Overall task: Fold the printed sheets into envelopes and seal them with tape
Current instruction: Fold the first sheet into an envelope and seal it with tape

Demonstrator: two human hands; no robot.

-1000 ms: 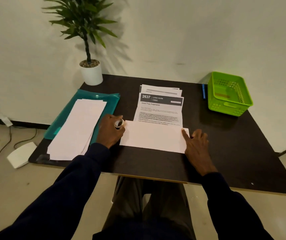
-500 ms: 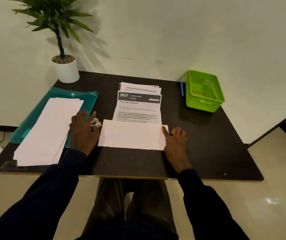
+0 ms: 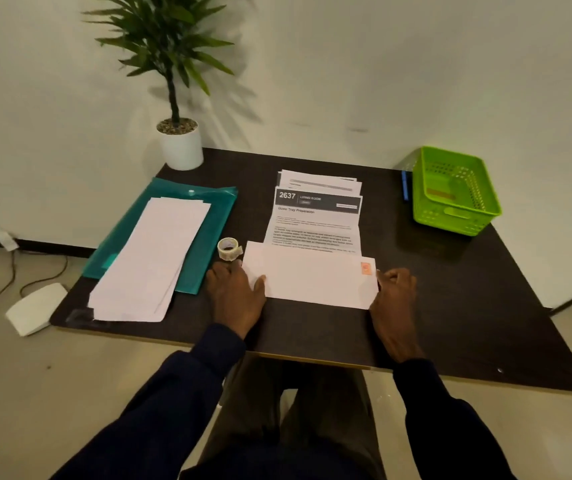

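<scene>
From the head camera, a white paper envelope (image 3: 312, 280) with an orange stamp at its right end lies flat on the dark square table (image 3: 468, 306), overlapping the near edge of the stack of printed sheets (image 3: 315, 220). The left hand (image 3: 236, 296) lies flat, fingers straight, thumb on the envelope's left edge. The right hand (image 3: 393, 299) sits at the right edge, fingers curled; whether it pinches the paper cannot be told. A small roll of clear tape (image 3: 229, 248) stands just beyond the left fingertips.

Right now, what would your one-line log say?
left hand: flat, thumb on envelope | right hand: at envelope's right edge | tape roll: on table
</scene>
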